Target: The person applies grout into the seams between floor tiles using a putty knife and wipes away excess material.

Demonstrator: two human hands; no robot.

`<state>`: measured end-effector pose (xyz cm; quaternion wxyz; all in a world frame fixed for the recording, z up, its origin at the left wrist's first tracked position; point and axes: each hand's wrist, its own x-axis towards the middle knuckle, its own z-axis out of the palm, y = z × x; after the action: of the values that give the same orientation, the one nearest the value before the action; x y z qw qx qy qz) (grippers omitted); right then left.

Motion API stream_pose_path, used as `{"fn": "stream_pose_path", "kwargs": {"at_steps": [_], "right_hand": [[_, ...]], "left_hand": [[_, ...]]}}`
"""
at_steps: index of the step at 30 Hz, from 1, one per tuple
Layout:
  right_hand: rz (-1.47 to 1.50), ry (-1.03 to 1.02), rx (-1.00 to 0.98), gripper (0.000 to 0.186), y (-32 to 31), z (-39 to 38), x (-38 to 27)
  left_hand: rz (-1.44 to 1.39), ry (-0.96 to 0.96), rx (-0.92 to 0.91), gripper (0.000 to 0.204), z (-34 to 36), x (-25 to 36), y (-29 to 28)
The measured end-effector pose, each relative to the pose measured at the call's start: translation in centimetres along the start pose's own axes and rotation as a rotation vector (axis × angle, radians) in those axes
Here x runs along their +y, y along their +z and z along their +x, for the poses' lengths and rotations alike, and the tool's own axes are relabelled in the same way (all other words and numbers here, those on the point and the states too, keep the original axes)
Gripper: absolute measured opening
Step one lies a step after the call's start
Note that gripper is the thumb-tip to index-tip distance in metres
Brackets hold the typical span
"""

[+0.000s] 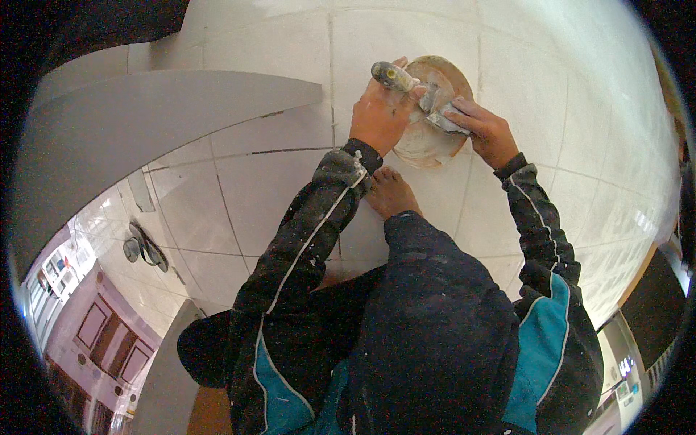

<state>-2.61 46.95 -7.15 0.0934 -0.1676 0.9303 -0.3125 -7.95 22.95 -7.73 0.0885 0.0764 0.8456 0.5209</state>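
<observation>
At the frame's upper centre, the left hand [383, 116] grips a scraper [395, 77], blade angled toward a smeared grey piece [451, 118], perhaps another blade, pinched by the right hand [494, 136] over a round plate [422, 150] that would catch drips.

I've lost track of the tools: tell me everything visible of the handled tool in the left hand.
The handled tool has a rounded greyish handle with a yellow spot near its dark butt. The flatter working end is smeared with pale paste, hiding its material. Gripped in the left hand, it slants toward the picture's lower right over the round dish, close to the pale piece in the right hand; whether they touch is unclear.
</observation>
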Motion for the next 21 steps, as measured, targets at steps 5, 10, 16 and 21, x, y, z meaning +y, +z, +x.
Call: {"fn": "stream_pose_path", "kwargs": {"at_steps": [5, 10, 16, 21], "right_hand": [[-0.134, -0.014, -0.022, 0.055, 1.7, -0.8, -0.7], [-0.016, 0.166, -0.167, 0.051, 2.3, -1.4, -1.7], [-0.062, 0.102, -0.254, 0.059, 0.9, -0.7, -3.3], [0.096, 0.152, -0.034, 0.056, 0.4, -0.6, -3.6]], "left_hand": [[-0.014, -0.065, 0.017, 0.054, 0.1, 0.8, -0.3], [-0.033, -0.086, 0.040, 0.053, 0.2, 1.1, 0.2], [-0.099, -0.085, 0.027, 0.055, -0.1, -1.2, 0.4], [-0.180, -0.120, -0.067, 0.057, 0.3, -2.6, 0.4]]}}
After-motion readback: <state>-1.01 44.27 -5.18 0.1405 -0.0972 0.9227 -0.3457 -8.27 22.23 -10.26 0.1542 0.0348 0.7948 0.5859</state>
